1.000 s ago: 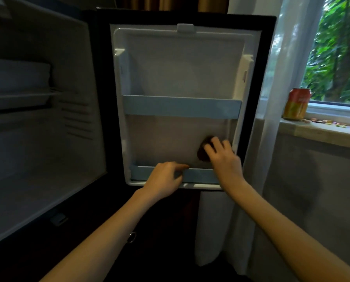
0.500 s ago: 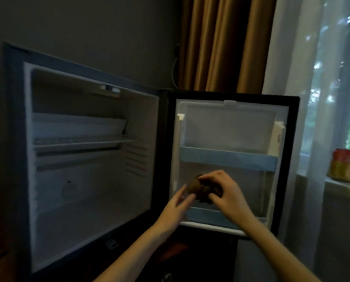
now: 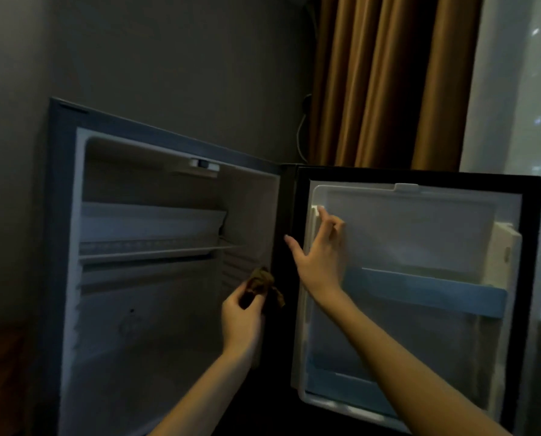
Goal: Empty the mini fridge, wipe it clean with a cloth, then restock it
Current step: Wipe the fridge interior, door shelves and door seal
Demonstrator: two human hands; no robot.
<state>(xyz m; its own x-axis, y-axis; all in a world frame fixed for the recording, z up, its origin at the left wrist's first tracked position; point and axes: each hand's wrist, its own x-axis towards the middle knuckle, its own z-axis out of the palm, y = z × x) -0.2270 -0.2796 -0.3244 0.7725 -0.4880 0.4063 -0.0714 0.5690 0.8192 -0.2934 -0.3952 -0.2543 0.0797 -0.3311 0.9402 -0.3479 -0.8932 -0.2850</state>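
Observation:
The mini fridge (image 3: pixel 74 215) stands open, its white inside bare apart from a wire shelf (image 3: pixel 156 248). Its door (image 3: pixel 420 234) swings out to the right with two pale blue door shelves (image 3: pixel 426 289). My left hand (image 3: pixel 242 319) grips a crumpled brown cloth (image 3: pixel 261 283) at the fridge's right inner wall, near the hinge side. My right hand (image 3: pixel 318 256) is raised at the door's upper left inner edge, fingertips touching the white liner rim, thumb spread out.
A dark wall rises behind the fridge. Brown curtains (image 3: pixel 388 80) hang behind the door and a sheer white curtain (image 3: pixel 514 89) covers the window on the right. A white cable (image 3: pixel 300 133) runs down the wall by the curtains.
The cloth passed from my right hand to my left, which moved to the fridge's inner wall. My right hand rose from the lower door shelf to the door's upper left edge. The view tilted up.

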